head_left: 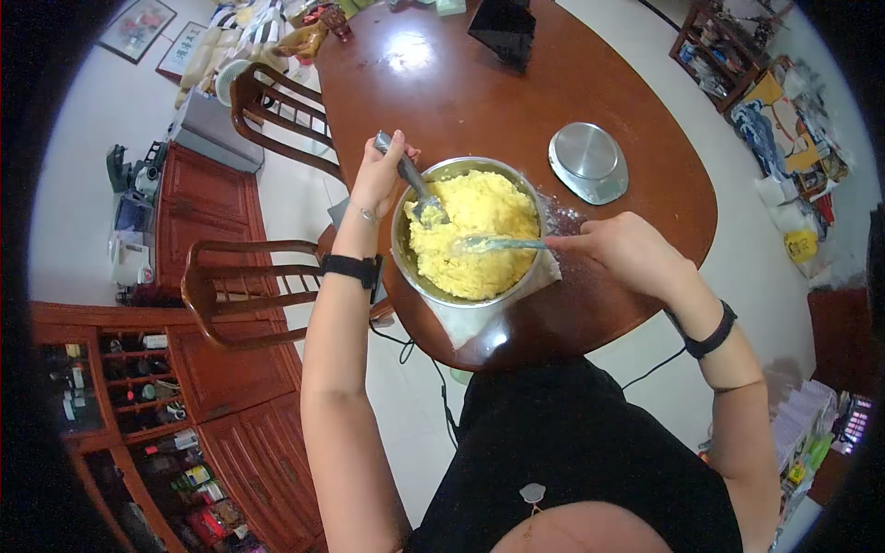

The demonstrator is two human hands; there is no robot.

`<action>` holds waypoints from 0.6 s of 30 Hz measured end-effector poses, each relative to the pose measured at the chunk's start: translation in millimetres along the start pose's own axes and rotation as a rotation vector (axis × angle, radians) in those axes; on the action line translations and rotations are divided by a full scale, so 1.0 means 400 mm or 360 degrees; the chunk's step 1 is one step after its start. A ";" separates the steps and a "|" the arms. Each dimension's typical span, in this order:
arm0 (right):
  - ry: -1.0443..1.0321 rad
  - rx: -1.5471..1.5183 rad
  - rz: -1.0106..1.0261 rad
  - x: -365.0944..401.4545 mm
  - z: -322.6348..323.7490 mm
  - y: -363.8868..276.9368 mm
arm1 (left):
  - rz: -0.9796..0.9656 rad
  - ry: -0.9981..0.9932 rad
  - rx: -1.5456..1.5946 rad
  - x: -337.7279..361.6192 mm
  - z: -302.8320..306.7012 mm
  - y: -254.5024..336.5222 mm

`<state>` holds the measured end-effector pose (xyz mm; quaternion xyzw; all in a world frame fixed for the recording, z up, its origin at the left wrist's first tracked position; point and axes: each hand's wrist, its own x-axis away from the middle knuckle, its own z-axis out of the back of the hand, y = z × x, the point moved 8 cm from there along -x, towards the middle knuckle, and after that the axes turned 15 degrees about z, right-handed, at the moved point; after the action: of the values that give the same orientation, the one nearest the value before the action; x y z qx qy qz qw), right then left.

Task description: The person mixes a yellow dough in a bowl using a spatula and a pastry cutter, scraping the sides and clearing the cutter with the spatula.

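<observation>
A round metal bowl point(399, 249) holds a heap of yellow mash point(484, 207). My left hand point(376, 180), at the bowl's upper left, is closed around the dark grey handle of a metal scoop point(408, 173). Its head rests in the mash by the left rim, smeared with yellow. On the other side, my right hand point(627, 253) grips a slim pale grey utensil point(516, 244). That utensil crosses the right rim, and its yellow-coated end lies on the mash; its exact kind I cannot make out. Beneath the bowl is a whitish cloth or sheet point(470, 324).
A kitchen scale point(590, 161) with a round metal plate sits right of the bowl on the brown table point(442, 111). White powder point(564, 217) dusts the tabletop. A black object point(503, 35) stands at the far end. Wooden chairs point(244, 290) line the left side.
</observation>
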<state>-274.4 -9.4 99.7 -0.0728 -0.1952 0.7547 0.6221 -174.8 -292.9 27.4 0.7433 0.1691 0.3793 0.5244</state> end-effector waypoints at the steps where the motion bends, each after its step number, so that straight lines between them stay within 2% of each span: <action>1: 0.0002 0.0001 0.0000 -0.002 -0.002 -0.003 | 0.0050 0.0024 -0.0015 -0.007 0.000 -0.003; 4: -0.0001 0.0121 0.0082 -0.013 -0.015 -0.018 | 0.0014 0.0083 -0.0017 0.006 -0.020 0.004; 6: -0.0045 0.0227 0.0319 -0.022 -0.029 -0.052 | -0.0083 0.0065 -0.0032 0.041 -0.045 0.015; 10: -0.0207 0.0168 0.0194 0.012 -0.065 -0.040 | -0.0279 -0.0019 -0.0040 0.144 -0.093 0.043; 12: -0.0017 0.0110 0.0118 0.047 -0.048 -0.018 | -0.0373 -0.0049 0.0004 0.189 -0.108 0.075; 18: 0.0271 -0.0046 0.0063 0.099 -0.005 0.012 | -0.0607 -0.0083 -0.0073 0.279 -0.133 0.207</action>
<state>-286.6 28.4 101.4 -0.1496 -0.1508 0.7550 0.6203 -153.3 -218.4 154.1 0.6953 0.2845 0.2574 0.6077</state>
